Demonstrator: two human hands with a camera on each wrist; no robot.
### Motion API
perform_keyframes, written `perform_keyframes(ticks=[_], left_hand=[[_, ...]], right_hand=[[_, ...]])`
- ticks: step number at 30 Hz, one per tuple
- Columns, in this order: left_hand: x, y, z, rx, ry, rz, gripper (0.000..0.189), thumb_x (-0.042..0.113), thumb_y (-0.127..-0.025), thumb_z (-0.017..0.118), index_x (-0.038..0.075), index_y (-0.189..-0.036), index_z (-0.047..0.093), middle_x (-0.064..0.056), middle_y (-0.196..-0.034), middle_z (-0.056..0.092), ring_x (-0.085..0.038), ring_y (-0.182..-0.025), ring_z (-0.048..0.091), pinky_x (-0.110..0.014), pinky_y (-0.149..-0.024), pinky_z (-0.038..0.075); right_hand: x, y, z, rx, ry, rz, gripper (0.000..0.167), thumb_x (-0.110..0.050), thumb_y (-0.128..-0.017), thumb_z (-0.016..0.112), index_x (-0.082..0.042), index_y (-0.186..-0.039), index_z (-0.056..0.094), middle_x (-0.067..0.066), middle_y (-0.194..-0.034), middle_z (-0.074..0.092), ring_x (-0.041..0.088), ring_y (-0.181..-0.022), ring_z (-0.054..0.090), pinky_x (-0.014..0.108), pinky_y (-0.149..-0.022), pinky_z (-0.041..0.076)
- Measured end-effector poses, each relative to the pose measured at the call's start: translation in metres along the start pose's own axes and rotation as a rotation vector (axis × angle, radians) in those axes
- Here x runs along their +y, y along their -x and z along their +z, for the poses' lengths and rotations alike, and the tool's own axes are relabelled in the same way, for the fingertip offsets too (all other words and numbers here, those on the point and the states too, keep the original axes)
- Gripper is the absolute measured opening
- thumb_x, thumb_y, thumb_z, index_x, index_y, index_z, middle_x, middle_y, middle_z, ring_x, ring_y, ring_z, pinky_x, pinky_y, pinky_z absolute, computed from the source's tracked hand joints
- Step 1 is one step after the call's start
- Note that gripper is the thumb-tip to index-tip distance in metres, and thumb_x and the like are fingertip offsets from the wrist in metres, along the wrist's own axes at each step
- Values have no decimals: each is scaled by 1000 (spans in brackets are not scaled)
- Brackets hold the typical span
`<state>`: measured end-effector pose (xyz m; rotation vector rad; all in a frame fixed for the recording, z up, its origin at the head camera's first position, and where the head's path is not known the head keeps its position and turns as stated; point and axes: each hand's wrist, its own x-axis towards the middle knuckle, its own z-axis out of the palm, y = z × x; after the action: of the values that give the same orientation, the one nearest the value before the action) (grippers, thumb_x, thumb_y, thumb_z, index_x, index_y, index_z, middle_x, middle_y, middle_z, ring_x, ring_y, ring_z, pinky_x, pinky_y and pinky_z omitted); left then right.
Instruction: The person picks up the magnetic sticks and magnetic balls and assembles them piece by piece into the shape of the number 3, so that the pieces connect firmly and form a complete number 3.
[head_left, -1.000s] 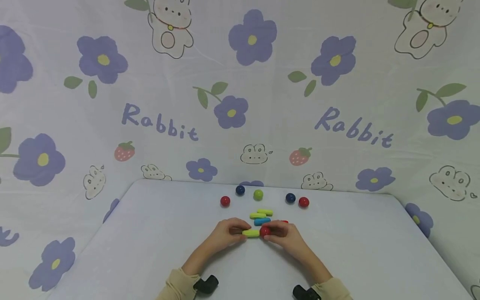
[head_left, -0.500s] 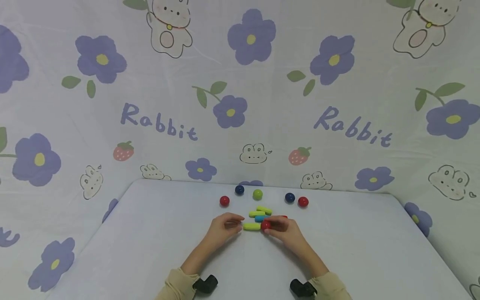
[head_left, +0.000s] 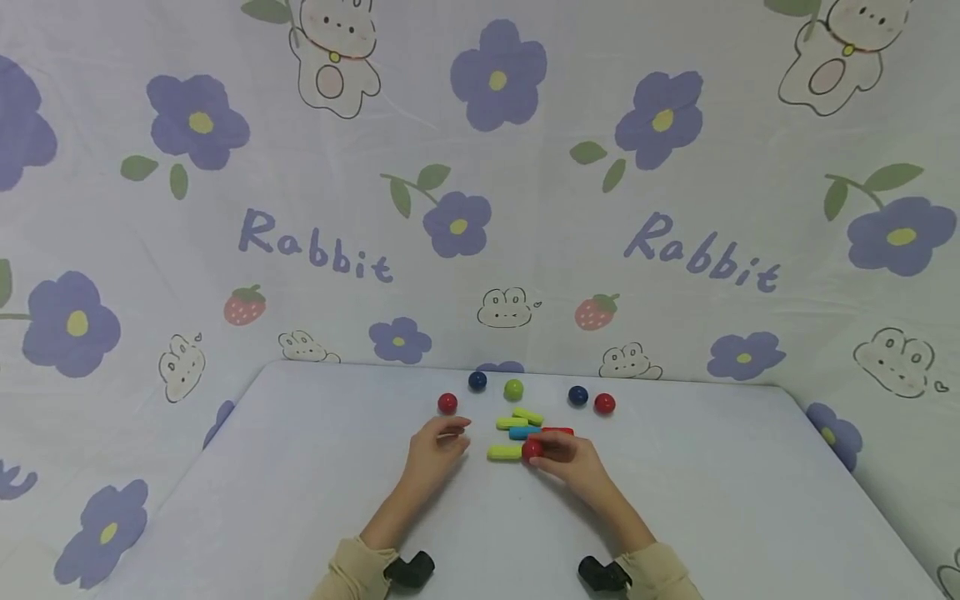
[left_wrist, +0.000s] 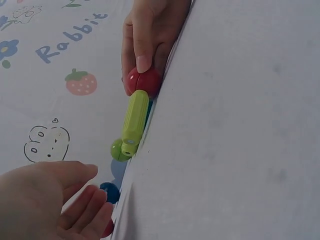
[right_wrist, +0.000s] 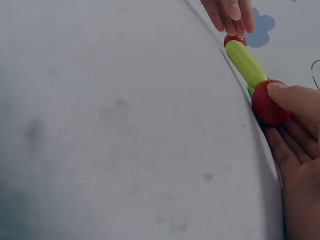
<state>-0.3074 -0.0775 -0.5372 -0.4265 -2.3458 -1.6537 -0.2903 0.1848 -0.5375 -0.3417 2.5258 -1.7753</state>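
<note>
My right hand [head_left: 577, 465] pinches a red ball [head_left: 532, 451] between thumb and fingers. A yellow-green ridged stick [head_left: 505, 452] is joined to the ball and points left; in the left wrist view its free end shows a small knob. To the left, apart from the stick, my left hand [head_left: 435, 457] holds nothing, its thumb and fingers spread apart. Just beyond the held pair lie a blue stick [head_left: 522, 433], a red stick [head_left: 559, 432] partly behind the right hand, and two yellow-green sticks, one nearer [head_left: 512, 423] and one farther [head_left: 528, 416].
Along the table's far side stand a red ball [head_left: 447, 403], a dark blue ball [head_left: 477, 381], a green ball [head_left: 513, 389], another dark blue ball [head_left: 577, 395] and another red ball [head_left: 604, 403]. A patterned cloth [head_left: 547, 200] hangs behind the white table [head_left: 300, 467].
My left hand has let go of the yellow-green stick and drawn away to the left. The right hand has shifted slightly farther from me, carrying the red ball and stick.
</note>
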Motion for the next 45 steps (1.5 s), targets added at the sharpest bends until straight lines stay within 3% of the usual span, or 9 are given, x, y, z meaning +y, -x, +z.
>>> perform_keyframes(ticks=[8,20,26,34,45], left_hand=[[-6,-9,-3,156,17,-3,39,-5,-80,73,-3,-118,63,-20,-118,62,-36,-111,61,-46,-99,51],[-13,-24,-8,234,-47,-18,50,-4,-78,74,-5,-125,57,-24,-124,57,-39,-116,56,-48,-103,48],[-19,-36,-11,238,-36,-106,52,0,-80,74,-4,-129,55,-26,-126,56,-38,-119,55,-45,-105,47],[-23,-48,-11,231,14,-171,52,-1,-83,71,-8,-131,52,-28,-128,55,-39,-121,55,-44,-105,47],[-30,-57,-8,211,10,-161,48,-1,-82,74,-10,-126,56,-31,-121,59,-42,-113,61,-45,-99,51]], right_hand=[[1,6,1,-7,15,28,40,-18,-83,77,-12,-121,67,12,-122,67,19,-107,68,28,-93,55],[4,8,0,-32,-10,13,41,-19,-84,76,-9,-123,65,15,-124,66,24,-110,67,26,-94,55],[1,9,0,-26,-13,10,41,-20,-84,76,-10,-123,65,15,-125,65,26,-112,67,28,-95,54],[0,7,1,-18,5,22,40,-13,-86,74,-6,-124,64,17,-125,66,28,-112,67,26,-94,54],[-1,8,1,-19,-6,21,42,-21,-84,76,-10,-123,65,15,-125,65,26,-113,66,28,-95,54]])
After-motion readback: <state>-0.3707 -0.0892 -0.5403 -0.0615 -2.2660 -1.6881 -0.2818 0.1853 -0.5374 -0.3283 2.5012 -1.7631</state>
